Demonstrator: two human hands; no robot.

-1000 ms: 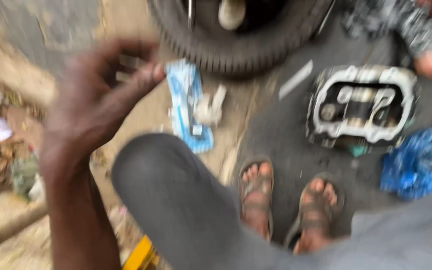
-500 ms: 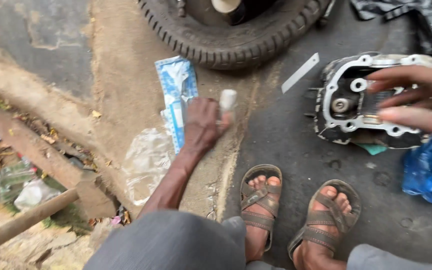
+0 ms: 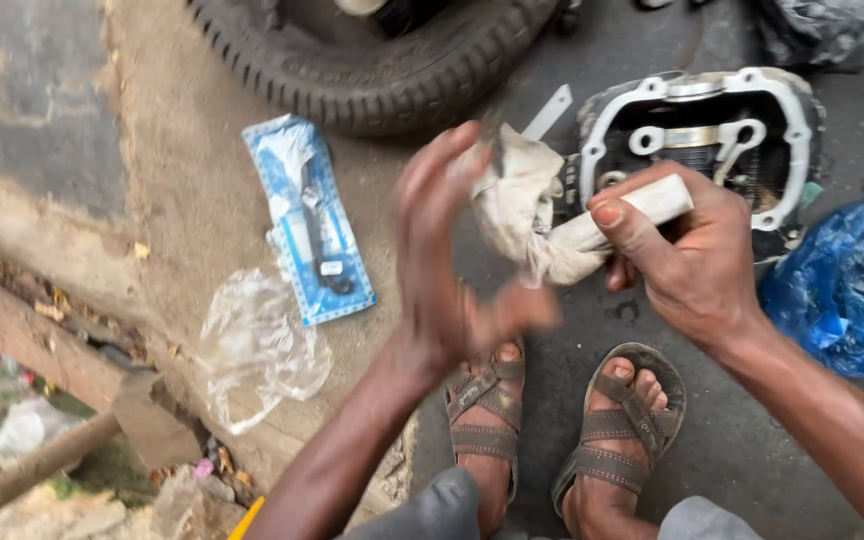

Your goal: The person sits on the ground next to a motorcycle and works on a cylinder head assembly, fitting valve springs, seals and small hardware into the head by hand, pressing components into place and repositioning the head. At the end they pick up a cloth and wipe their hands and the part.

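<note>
The blue packet lies flat on the ground, long axis running from upper left to lower right; it contains a dark ring-shaped part and a light item under clear film. A crumpled clear plastic bag lies just beside its lower end; contents cannot be determined. A blue plastic bag lies at the right, near the engine cylinder head, which rests open side up below the tyre.

The white tube is held above the ground in front of the cylinder head. Its long axis is tilted, upper end pointing up and right, lower end pointing down and left into a dirty white rag.

The right hand is clenched around the tube, thumb pressed along its top. The left hand is blurred, fingers extended and spread, palm facing the rag; contact with the rag cannot be determined.
</note>
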